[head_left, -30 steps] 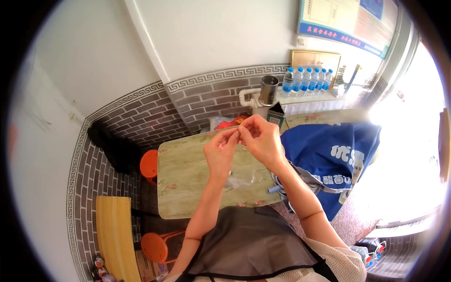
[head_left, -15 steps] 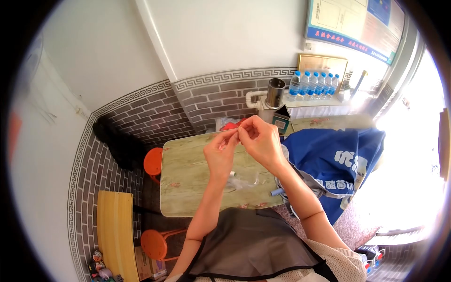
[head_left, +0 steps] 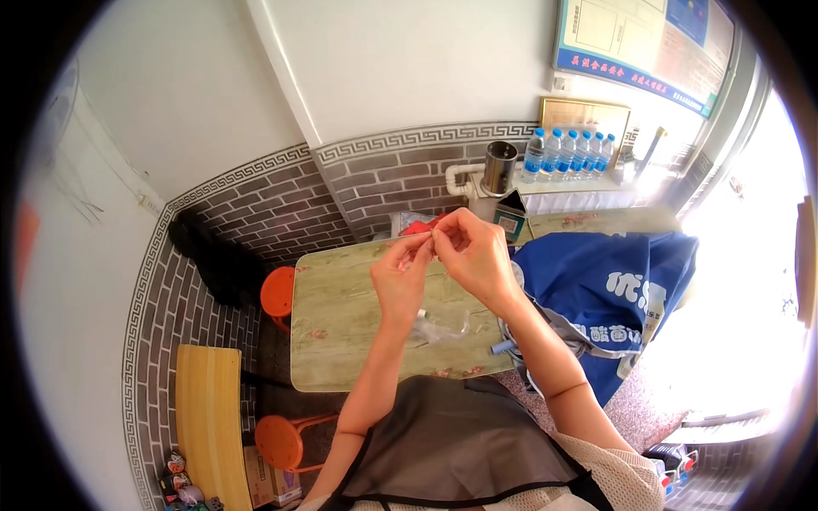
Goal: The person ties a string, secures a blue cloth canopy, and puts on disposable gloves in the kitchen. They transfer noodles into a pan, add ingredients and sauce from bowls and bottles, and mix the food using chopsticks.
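Note:
My left hand (head_left: 400, 277) and my right hand (head_left: 473, 254) meet fingertip to fingertip above the far part of a marbled table (head_left: 341, 298). Both pinch at the same spot, and whatever lies between the fingers is too small to make out. Behind the fingertips a red item (head_left: 417, 227) shows at the table's back edge, partly hidden. Below my hands a crumpled clear plastic bag (head_left: 443, 330) lies on the tabletop, with a small white piece beside it.
A blue cloth with white lettering (head_left: 605, 281) drapes at the right. Behind stand several water bottles (head_left: 567, 157), a metal cylinder (head_left: 499, 169) and a dark green box (head_left: 509, 217). Orange stools (head_left: 279, 439) and a wooden bench (head_left: 209, 426) are at the left.

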`<state>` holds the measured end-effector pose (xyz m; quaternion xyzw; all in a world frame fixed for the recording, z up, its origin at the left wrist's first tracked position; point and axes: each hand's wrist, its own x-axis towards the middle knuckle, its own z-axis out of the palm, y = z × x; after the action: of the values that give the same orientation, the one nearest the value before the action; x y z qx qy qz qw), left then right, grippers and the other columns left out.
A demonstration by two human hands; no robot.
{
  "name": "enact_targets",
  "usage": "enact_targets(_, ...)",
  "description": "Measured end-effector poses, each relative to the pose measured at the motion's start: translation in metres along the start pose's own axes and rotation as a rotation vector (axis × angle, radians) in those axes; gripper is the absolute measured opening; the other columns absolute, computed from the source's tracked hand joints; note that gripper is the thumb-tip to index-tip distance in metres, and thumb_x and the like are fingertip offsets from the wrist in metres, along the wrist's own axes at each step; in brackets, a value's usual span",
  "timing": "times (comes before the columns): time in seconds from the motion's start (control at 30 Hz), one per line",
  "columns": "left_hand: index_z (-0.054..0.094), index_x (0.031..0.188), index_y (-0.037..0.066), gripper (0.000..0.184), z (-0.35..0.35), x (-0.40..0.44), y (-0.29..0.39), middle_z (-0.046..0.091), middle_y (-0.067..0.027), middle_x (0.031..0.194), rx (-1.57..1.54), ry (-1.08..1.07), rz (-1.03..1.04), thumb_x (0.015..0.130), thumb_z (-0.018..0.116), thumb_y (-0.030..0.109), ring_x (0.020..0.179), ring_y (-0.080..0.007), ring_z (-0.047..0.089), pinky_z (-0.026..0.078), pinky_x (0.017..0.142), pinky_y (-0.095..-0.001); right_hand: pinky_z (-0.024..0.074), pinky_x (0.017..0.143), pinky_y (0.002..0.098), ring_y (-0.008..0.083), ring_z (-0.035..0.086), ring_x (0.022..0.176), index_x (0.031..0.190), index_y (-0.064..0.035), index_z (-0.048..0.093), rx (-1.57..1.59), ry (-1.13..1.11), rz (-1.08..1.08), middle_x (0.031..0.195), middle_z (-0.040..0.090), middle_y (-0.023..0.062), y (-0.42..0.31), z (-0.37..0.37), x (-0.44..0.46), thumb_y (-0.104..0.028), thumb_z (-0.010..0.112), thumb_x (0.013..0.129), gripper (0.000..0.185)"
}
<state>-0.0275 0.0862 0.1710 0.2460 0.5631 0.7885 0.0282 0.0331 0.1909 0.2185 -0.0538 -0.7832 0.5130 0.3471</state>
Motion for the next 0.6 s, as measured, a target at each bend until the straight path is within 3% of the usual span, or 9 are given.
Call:
enact_targets(0.1, 0.066, 0.101, -0.005, 0.016, -0.0011, -0.0005, -0.0001, 0.066, -0.0054, 0.089, 0.0, -0.002, 0.002, 0.087, 0.064, 0.003, 0.079, -0.0094, 0.061, 0.05, 0.073, -0.0234, 0.0495, 0.057, 0.0282, 0.0182, 0.063, 0.058, 0.082, 0.001, 0.059, -0.005, 0.001, -0.012, 0.068, 0.065, 0.01, -0.0014, 0.0, -0.0005, -0.006, 0.063, 0.079, 0.008)
enact_targets(0.17, 0.066, 0.101, -0.005, 0.016, -0.0016, -0.0003, -0.0006, 0.066, -0.0053, 0.089, 0.0, -0.005, 0.003, 0.087, 0.064, 0.003, 0.079, -0.0094, 0.061, 0.05, 0.073, -0.0233, 0.0498, 0.057, 0.0229, 0.0112, 0.063, 0.063, 0.085, 0.0045, 0.06, -0.033, -0.032, -0.006, 0.07, 0.066, 0.0092, -0.0044, -0.0014, -0.0004, -0.002, 0.062, 0.083, 0.007)
enact_targets(0.6, 0.068, 0.1, -0.003, 0.016, -0.0003, -0.0019, 0.0008, 0.068, -0.0058, 0.088, 0.065, 0.002, 0.013, 0.086, 0.064, 0.003, 0.078, -0.0096, 0.062, 0.049, 0.073, -0.0236, 0.0479, 0.052, 0.0211, 0.0088, 0.061, 0.06, 0.086, 0.004, 0.06, 0.002, -0.026, -0.004, 0.07, 0.065, 0.007, -0.0022, -0.001, -0.002, -0.005, 0.062, 0.085, 0.009)
